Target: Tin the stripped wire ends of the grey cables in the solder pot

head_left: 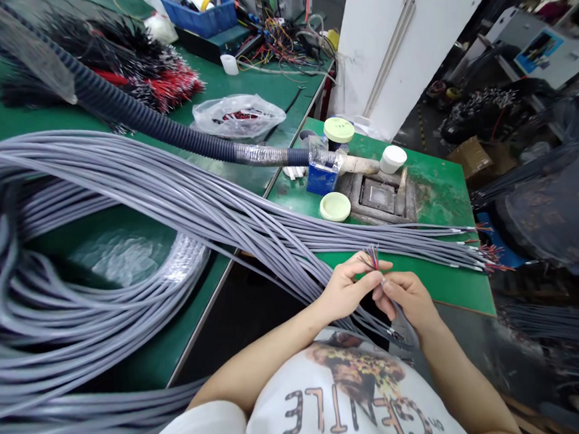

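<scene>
My left hand (349, 282) pinches the fanned-out coloured wires (372, 257) at the stripped end of a grey cable. Just below them, my right hand (404, 295) is closed on the grey cable, close to where its sheath ends. Both hands meet near my chest, fingertips almost touching. Behind them a thick bundle of grey cables (270, 228) runs across to the right. Its stripped ends (493, 258) show red and brown wires past the green board's edge. More cable ends (391, 332) hang below my hands.
A solder pot (380, 193) sits on the green board (441, 198), with a fume hose (161, 120) reaching to it. Around it stand a white cup (392, 159), a pale lid (335, 206) and a blue box (321, 178). Black and red wire bunches (158, 80) lie farther back.
</scene>
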Demonstrator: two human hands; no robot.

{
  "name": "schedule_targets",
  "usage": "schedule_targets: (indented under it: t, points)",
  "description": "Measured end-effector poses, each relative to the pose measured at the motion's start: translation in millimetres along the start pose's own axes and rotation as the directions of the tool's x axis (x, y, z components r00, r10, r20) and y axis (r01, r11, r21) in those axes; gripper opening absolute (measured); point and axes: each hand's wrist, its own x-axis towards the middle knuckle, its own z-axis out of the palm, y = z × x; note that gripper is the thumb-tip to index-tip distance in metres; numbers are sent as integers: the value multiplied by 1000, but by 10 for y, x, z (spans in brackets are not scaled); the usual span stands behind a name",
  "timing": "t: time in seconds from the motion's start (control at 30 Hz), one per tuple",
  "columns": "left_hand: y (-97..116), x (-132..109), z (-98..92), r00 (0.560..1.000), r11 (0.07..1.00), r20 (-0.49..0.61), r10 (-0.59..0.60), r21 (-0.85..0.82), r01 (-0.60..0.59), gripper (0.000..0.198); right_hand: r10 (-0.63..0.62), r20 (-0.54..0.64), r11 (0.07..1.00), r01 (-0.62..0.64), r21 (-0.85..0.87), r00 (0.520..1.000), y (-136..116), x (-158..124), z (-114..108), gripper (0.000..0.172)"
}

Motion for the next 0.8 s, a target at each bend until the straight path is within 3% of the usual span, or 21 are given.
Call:
schedule_targets:
  t: [0.13, 0.23, 0.43, 0.8]
  points:
    - [16, -36, -60, 974, 992, -220, -54, -124, 27, 25, -30, -85, 1000, 30, 3, 996, -21, 52, 47, 29]
    - [77, -66, -81, 947, 999, -321, -8, -50, -8, 24, -37, -93, 998, 33, -44, 995, -63, 76, 63, 28]
    - [221, -14, -58, 945, 995, -324, 45, 104, -11, 19, -49, -102, 985, 31, -171, 994, -83, 111, 119, 28]
    - [272, 55, -92, 930, 994, -362, -70, 51, 94, 24, -106, -114, 929, 58, -365, 988, -153, 143, 186, 26]
